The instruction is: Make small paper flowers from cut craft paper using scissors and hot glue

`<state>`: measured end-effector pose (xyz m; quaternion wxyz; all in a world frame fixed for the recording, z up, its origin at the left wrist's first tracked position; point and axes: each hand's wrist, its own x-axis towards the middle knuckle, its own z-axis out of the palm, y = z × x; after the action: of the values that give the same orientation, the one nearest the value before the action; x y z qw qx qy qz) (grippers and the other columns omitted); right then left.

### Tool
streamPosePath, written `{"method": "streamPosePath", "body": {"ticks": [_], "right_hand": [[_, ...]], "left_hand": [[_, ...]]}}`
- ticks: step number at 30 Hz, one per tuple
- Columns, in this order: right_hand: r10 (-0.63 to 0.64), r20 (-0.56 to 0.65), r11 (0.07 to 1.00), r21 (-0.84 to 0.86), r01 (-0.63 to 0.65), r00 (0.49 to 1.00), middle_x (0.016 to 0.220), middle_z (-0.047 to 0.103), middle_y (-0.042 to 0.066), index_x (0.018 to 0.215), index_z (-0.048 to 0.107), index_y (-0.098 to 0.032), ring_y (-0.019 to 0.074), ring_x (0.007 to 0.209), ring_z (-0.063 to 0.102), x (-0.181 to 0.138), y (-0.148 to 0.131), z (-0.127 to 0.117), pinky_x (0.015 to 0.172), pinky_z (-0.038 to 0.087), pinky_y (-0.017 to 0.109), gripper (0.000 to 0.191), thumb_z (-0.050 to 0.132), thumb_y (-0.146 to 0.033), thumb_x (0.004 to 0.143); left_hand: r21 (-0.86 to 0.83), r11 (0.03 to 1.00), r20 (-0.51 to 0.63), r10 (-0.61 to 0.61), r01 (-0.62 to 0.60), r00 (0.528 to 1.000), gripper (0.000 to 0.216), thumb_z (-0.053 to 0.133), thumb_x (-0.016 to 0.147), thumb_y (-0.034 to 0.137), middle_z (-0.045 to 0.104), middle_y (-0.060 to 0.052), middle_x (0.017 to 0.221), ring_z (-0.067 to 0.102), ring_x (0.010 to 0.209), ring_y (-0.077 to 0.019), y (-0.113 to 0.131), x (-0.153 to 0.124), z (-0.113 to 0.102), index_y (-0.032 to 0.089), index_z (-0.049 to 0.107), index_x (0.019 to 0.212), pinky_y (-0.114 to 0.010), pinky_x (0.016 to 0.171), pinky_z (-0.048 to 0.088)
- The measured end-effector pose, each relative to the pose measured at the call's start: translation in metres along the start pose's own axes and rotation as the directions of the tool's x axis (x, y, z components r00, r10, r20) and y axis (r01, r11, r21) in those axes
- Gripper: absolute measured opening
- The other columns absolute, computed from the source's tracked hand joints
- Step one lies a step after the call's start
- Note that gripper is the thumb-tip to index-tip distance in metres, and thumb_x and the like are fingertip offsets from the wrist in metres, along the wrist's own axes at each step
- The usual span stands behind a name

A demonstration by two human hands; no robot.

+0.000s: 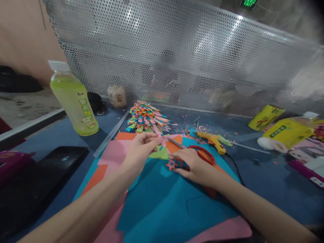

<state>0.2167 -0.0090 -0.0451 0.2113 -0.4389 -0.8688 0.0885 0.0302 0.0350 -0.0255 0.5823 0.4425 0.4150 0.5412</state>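
Observation:
My left hand (pixel 145 145) is closed in a pinch on a small piece of pink paper (pixel 159 134) above the sheets. My right hand (pixel 194 167) holds red-handled scissors (pixel 202 153). Their blades point left, towards the pink piece, and part of the handles is hidden by my fingers. Close to my right fingertips is a small orange paper shape with a pink ring (pixel 171 164). Just behind my left hand stands a cone of layered, many-coloured paper strips (pixel 146 116). Beneath both hands lies a large blue sheet (pixel 152 199), with pink paper (pixel 117 152) beside it.
A yellow glue gun (pixel 212 141) with a black cord lies right of paper scraps. At left are a green drink bottle (pixel 74 101), clear glue sticks (pixel 111 135) and a black phone-like slab (pixel 55 175). Yellow containers (pixel 288 130) lie at right. A perforated metal panel (pixel 177 40) stands behind.

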Motion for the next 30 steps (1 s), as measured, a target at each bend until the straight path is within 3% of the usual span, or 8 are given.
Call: {"method": "streamPosePath", "body": {"ticks": [6, 11, 16, 18, 22, 26, 30], "right_hand": [[0.101, -0.01, 0.985, 0.144, -0.099, 0.995, 0.111, 0.056, 0.007, 0.114, 0.048, -0.019, 0.0213, 0.103, 0.05, -0.003, -0.002, -0.004, 0.09, 0.038, 0.038, 0.042, 0.062, -0.021, 0.075], [0.155, -0.03, 0.932, 0.335, -0.136, 0.988, 0.085, 0.057, 0.002, 0.104, 0.053, -0.017, 0.0132, 0.078, 0.054, 0.0, -0.005, -0.008, 0.074, 0.045, 0.027, 0.026, 0.054, -0.014, 0.078], [0.232, -0.035, 0.916, 0.345, -0.206, 0.972, 0.079, 0.056, 0.003, 0.093, 0.059, -0.017, 0.0143, 0.073, 0.054, 0.0, -0.002, -0.007, 0.067, 0.046, 0.029, 0.019, 0.053, -0.015, 0.075], [0.301, -0.008, 0.844, 0.468, -0.263, 0.954, 0.085, 0.057, 0.004, 0.098, 0.057, -0.018, 0.0153, 0.075, 0.056, 0.0, 0.0, -0.006, 0.065, 0.048, 0.03, 0.025, 0.055, -0.017, 0.073], [0.418, 0.091, 0.602, 0.718, -0.35, 0.904, 0.099, 0.059, 0.008, 0.109, 0.053, -0.017, 0.0157, 0.079, 0.06, 0.001, 0.002, -0.006, 0.07, 0.051, 0.033, 0.045, 0.064, -0.022, 0.066], [0.464, 0.128, 0.438, 0.827, -0.353, 0.877, 0.087, 0.064, 0.004, 0.097, 0.058, -0.016, 0.0143, 0.075, 0.062, 0.003, 0.001, -0.012, 0.073, 0.049, 0.031, 0.041, 0.071, -0.021, 0.059], [0.542, 0.146, 0.261, 0.907, -0.331, 0.828, 0.078, 0.063, -0.001, 0.09, 0.059, -0.017, 0.0066, 0.057, 0.056, 0.003, -0.002, -0.019, 0.055, 0.044, 0.021, 0.036, 0.074, -0.024, 0.058]], "left_hand": [[0.035, 0.998, 0.013, 0.048, -0.049, 0.999, 0.026, 0.073, 0.058, 0.024, 0.059, 0.002, 0.062, 0.052, 0.055, -0.0063, 0.003, -0.002, 0.002, 0.013, 0.056, 0.076, -0.018, 0.052, 0.041], [0.043, 0.998, 0.011, 0.048, -0.049, 0.999, 0.026, 0.073, 0.058, 0.022, 0.06, 0.003, 0.061, 0.052, 0.052, -0.0059, 0.003, -0.004, 0.003, 0.014, 0.057, 0.076, -0.019, 0.052, 0.041], [0.033, 0.998, 0.013, 0.049, -0.049, 0.999, 0.027, 0.074, 0.057, 0.022, 0.059, 0.003, 0.06, 0.053, 0.051, -0.006, 0.003, -0.005, 0.002, 0.014, 0.056, 0.075, -0.02, 0.053, 0.041], [0.031, 0.998, 0.013, 0.049, -0.05, 0.999, 0.027, 0.074, 0.056, 0.022, 0.06, 0.003, 0.06, 0.052, 0.05, -0.0059, 0.003, -0.005, 0.003, 0.014, 0.056, 0.074, -0.02, 0.052, 0.041], [0.026, 0.999, 0.032, 0.043, -0.044, 0.999, 0.029, 0.074, 0.056, 0.021, 0.06, 0.003, 0.061, 0.054, 0.052, -0.0069, 0.002, -0.003, 0.002, 0.014, 0.057, 0.078, -0.02, 0.053, 0.042], [0.032, 0.999, 0.043, 0.042, -0.043, 0.998, 0.032, 0.073, 0.056, 0.018, 0.061, 0.003, 0.064, 0.055, 0.053, -0.0075, 0.0, -0.001, 0.001, 0.014, 0.058, 0.085, -0.021, 0.054, 0.043], [0.036, 0.998, 0.055, 0.052, -0.054, 0.997, 0.033, 0.071, 0.057, 0.016, 0.061, 0.002, 0.065, 0.058, 0.058, -0.0098, -0.001, -0.002, 0.001, 0.014, 0.057, 0.087, -0.021, 0.053, 0.043]]}}
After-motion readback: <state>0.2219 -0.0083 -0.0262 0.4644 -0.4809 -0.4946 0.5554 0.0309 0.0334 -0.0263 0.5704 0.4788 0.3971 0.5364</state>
